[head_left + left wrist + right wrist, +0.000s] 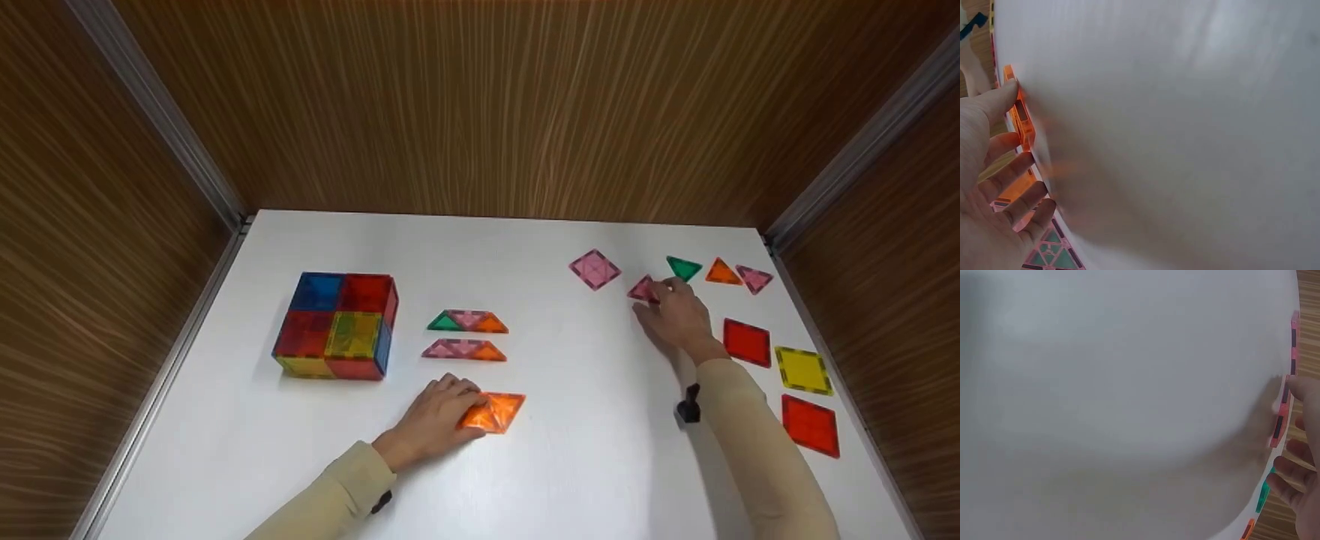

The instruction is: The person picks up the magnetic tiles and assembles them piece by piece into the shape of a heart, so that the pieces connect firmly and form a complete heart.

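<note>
Orange translucent plastic tiles [504,411] sit in your left hand [431,416], thumb and forefinger pinching them above the white tabletop [577,472] or on it, can't tell which, with your other fingers spread. Over on the right, your right hand [679,315] pinches a pink translucent plastic triangle [642,289], partly hidden by your fingers, between a pink translucent plastic square [595,269] and a green translucent plastic triangle [683,268]. Just beyond your left hand lie two multicoloured plastic trapezoid strips [463,349], one behind the other, and left of those stands a blue, red and yellow translucent plastic block [335,325].
</note>
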A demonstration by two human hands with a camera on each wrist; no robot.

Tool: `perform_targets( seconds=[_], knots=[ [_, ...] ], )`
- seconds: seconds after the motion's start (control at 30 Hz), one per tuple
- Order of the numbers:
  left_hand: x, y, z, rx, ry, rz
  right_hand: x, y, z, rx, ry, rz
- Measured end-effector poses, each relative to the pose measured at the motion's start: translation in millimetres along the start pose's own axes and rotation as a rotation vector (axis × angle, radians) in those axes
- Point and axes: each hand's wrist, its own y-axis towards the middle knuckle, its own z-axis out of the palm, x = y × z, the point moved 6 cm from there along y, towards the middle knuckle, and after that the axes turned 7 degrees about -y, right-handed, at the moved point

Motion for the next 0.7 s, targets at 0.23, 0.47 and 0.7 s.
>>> perform_targets(
  seconds=[0.23,0.47,0.7],
  knots=[
    [0.9,0.5,0.2,0.016,-0.007,-0.015,8,17.6,4,0.001,-0.03,0.021],
    [-0.4,-0.7,0.2,0.007,0.014,-0.012,10,13.1,3,-0.064,-0.006,0.007],
    [-0.1,-1.1,1.1,0.002,0.004,-0.014,12,7.7,6,-0.044,0.005,0.008]
  ],
)
